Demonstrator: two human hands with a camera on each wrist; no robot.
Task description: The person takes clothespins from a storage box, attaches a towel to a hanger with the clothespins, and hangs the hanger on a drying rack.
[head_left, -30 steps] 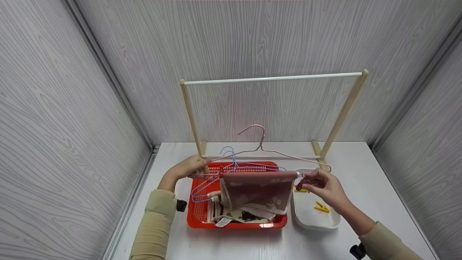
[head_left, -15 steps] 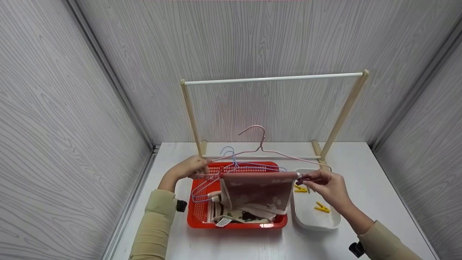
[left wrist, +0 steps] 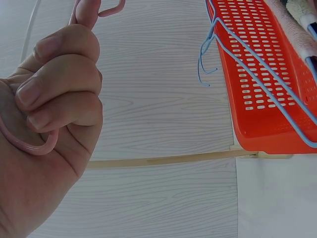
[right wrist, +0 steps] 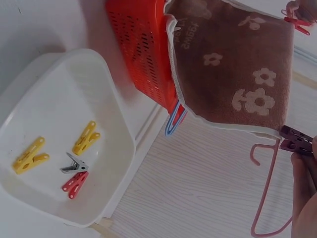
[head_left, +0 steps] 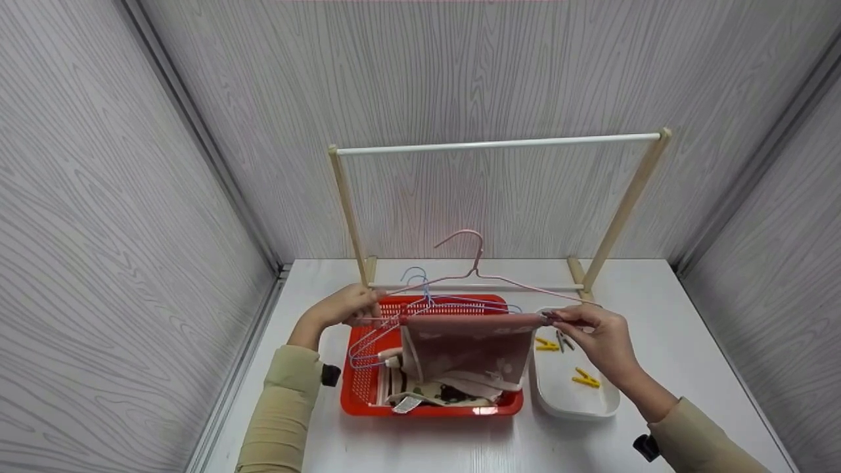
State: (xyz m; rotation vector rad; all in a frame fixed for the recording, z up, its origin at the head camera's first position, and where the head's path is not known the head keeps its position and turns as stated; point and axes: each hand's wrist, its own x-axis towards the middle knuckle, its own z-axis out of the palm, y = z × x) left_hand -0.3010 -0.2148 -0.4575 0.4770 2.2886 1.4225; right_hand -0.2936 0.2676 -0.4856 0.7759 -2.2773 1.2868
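Note:
A pink wire hanger [head_left: 476, 265] is held level above the basket, with a brownish-pink flowered towel [head_left: 468, 348] draped over its lower bar. My left hand [head_left: 351, 305] grips the hanger's left end, fingers curled round the wire in the left wrist view. A red clothespin [right wrist: 298, 23] sits at the towel's left end on the bar. At the opposite top corner, my right hand [head_left: 596, 334] pinches a dark purple clothespin [right wrist: 296, 141] against the towel's edge. Whether its jaws have closed on the cloth is hard to tell.
Below is a red basket [head_left: 430, 410] with folded towels [head_left: 453, 393] and blue hangers [head_left: 427, 297]. A white basin [right wrist: 111, 186] to its right holds yellow clothespins [right wrist: 86, 138], a grey one [right wrist: 75, 163] and a red one [right wrist: 75, 185]. Behind stands a wooden rack with a white rail [head_left: 499, 143].
My right hand has shifted slightly left, bringing the dark clothespin to the towel's right corner. The grey clothespin in the basin has come into sight. My left hand stays put.

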